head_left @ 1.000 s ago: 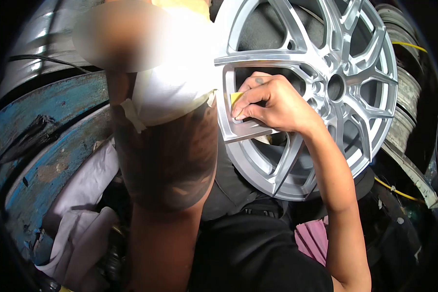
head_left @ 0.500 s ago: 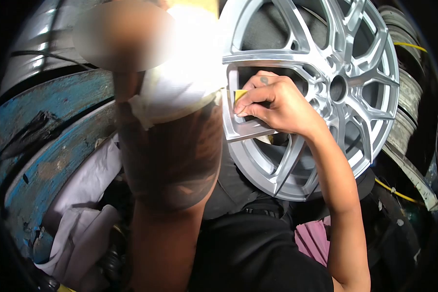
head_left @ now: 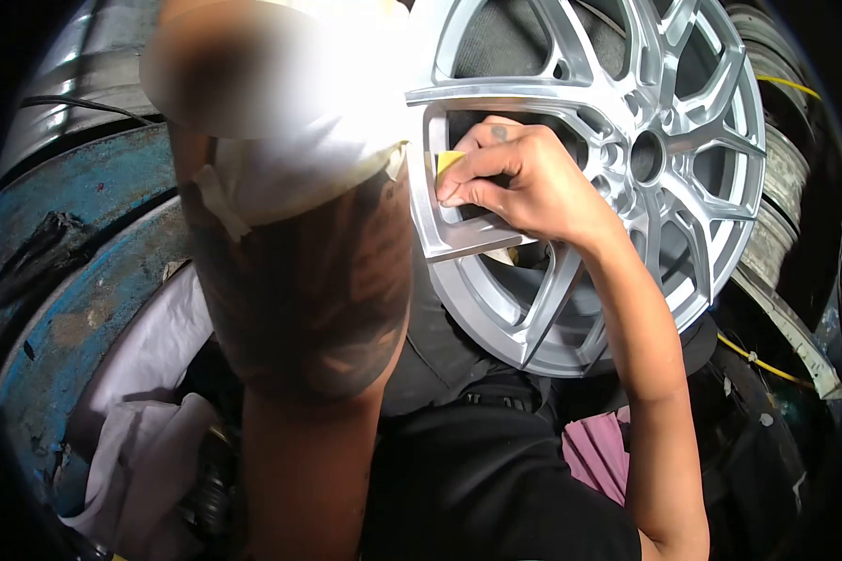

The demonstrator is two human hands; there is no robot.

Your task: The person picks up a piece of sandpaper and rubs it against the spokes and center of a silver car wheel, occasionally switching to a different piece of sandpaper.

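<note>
The right hand (head_left: pixel 538 182) pinches a small yellow piece (head_left: pixel 450 160) between thumb and fingers, at the left side of an opening between 2 spokes of the silver wheel (head_left: pixel 675 173), which sits at the far right. Blur and glare cover the left hand, so its state cannot be told; the left arm (head_left: pixel 299 327) has a white wrap (head_left: pixel 290 173). Pink cloth (head_left: pixel 597 453) lies near right, white cloth (head_left: pixel 131 449) near left.

Silver wheel (head_left: pixel 601 95), one; yellow pad (head_left: pixel 448 161) (also one).
</note>
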